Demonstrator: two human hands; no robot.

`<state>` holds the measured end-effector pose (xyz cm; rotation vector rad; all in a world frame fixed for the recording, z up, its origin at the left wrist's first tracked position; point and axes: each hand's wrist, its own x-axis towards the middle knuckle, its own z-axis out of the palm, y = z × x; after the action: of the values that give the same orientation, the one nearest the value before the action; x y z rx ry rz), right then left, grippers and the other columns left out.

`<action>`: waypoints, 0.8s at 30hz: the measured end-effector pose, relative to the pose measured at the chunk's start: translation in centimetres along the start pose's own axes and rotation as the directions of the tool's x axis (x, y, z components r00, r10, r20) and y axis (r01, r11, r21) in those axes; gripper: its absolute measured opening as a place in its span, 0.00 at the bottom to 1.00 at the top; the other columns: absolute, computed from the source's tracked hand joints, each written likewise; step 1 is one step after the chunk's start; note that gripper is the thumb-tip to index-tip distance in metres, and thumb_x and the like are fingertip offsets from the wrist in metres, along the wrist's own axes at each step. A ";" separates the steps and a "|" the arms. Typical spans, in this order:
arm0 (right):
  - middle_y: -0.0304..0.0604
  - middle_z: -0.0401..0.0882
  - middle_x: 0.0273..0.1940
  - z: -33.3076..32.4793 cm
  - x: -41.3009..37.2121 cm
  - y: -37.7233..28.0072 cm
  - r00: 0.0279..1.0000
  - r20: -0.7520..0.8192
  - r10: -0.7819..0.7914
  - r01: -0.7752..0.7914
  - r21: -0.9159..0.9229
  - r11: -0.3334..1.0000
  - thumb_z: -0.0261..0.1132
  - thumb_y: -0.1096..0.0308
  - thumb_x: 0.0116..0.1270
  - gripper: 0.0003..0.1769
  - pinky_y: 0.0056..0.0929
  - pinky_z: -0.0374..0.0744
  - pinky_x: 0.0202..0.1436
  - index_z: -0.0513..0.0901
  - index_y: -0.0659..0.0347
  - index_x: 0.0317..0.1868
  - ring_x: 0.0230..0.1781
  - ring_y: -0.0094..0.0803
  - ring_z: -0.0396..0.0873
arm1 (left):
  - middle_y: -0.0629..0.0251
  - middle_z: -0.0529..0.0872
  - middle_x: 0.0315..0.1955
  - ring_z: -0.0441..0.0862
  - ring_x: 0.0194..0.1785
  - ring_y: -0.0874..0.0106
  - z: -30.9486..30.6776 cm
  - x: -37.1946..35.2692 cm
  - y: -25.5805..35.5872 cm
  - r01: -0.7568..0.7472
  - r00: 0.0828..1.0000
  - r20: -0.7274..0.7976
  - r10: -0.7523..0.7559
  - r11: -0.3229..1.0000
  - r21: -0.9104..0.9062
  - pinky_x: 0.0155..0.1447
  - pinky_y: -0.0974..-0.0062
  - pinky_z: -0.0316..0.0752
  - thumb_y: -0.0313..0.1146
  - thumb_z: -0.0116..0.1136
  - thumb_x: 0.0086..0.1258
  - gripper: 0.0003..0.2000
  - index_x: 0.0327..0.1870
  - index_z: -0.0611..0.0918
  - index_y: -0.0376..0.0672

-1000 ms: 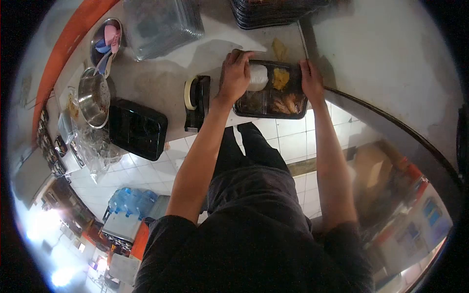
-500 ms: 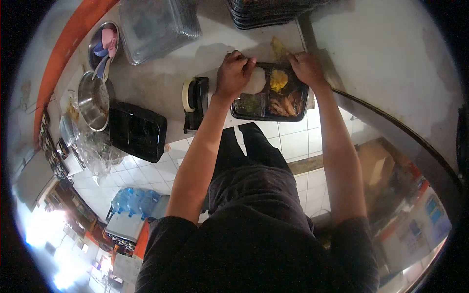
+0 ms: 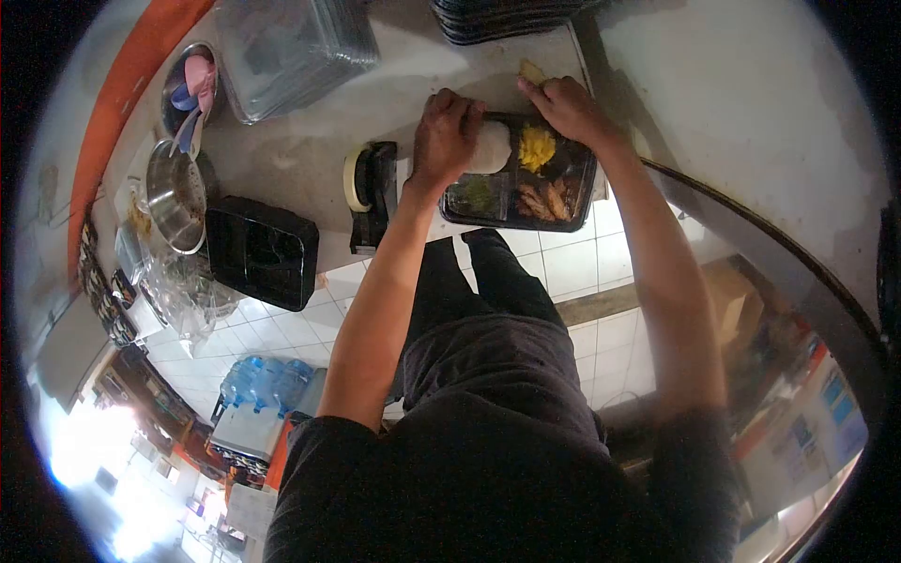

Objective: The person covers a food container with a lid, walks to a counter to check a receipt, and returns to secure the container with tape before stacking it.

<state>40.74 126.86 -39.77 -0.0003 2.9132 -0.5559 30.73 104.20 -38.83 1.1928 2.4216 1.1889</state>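
A black compartment meal tray [image 3: 563, 211] sits at the counter's near edge, holding white rice, yellow food, greens and fried pieces. My left hand [image 3: 443, 141] is curled over the tray's left end, beside the rice. My right hand [image 3: 566, 108] lies on the tray's far edge with its fingers bent down on the rim. Its fingertips are next to a small yellowish scrap [image 3: 531, 70] on the counter. Whether a clear lid covers the tray cannot be told.
A tape dispenser [image 3: 369, 192] stands just left of my left hand. Further left are an empty black tray [image 3: 263, 255], a steel pot [image 3: 176, 195], a bowl of spoons [image 3: 190, 83] and plastic bags [image 3: 180, 293]. Clear lids [image 3: 291, 47] and stacked black trays [image 3: 507, 19] line the back.
My right hand has slid from the tray's right end to its far edge, toward the middle. My left hand stays on the left end, and the tray has barely moved.
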 end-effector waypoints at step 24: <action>0.58 0.72 0.18 -0.3 -4.0 -0.3 0.782 -0.328 0.531 -0.370 0.441 0.818 0.44 0.31 0.74 0.45 0.47 0.73 0.38 0.78 0.70 0.24 0.25 0.55 0.74 | 0.50 0.80 0.34 0.78 0.41 0.49 -0.9 -0.6 0.9 0.111 0.993 -0.050 -0.106 0.988 0.103 0.47 0.55 0.73 0.44 0.63 0.70 0.17 0.33 0.83 0.34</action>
<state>44.61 126.83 -38.73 0.9863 2.9828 -1.0924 31.22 103.51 -37.71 1.0570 2.5751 1.0794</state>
